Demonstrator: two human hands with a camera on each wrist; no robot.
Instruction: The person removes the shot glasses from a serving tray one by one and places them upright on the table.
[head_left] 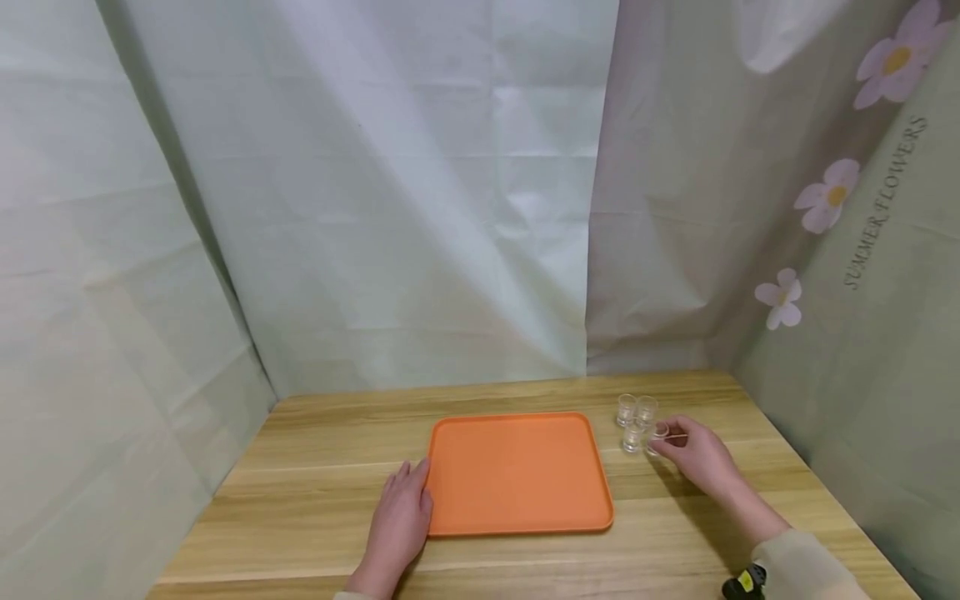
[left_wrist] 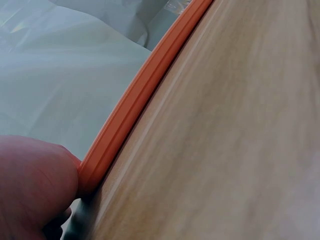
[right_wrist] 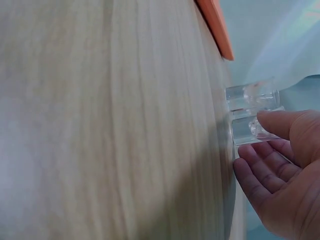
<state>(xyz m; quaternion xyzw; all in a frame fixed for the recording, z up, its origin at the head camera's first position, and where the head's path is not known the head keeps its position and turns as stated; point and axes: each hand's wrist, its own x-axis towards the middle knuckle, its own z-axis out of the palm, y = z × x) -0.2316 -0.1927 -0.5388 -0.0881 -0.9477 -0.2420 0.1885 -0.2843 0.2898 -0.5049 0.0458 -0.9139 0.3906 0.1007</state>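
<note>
An orange tray (head_left: pixel 517 475) lies flat on the wooden table. My left hand (head_left: pixel 401 512) rests against its left edge, fingers extended forward; the left wrist view shows this hand (left_wrist: pixel 37 185) touching the rim near a corner. To the right of the tray stand several small clear shot glasses (head_left: pixel 632 437), upright and close together. My right hand (head_left: pixel 697 454) pinches the nearest right-hand glass (right_wrist: pixel 245 131) between thumb and fingers. Its base appears at the table surface in the right wrist view, beside another glass (right_wrist: pixel 250 97). Part of the held glass is hidden by the thumb.
The wooden table (head_left: pixel 322 475) is bordered by pale hanging cloth (head_left: pixel 420 250) at the back and both sides. Flower prints (head_left: pixel 825 196) mark the right cloth. A black strap with a yellow mark (head_left: pixel 745 581) shows by the right sleeve (head_left: pixel 802 567).
</note>
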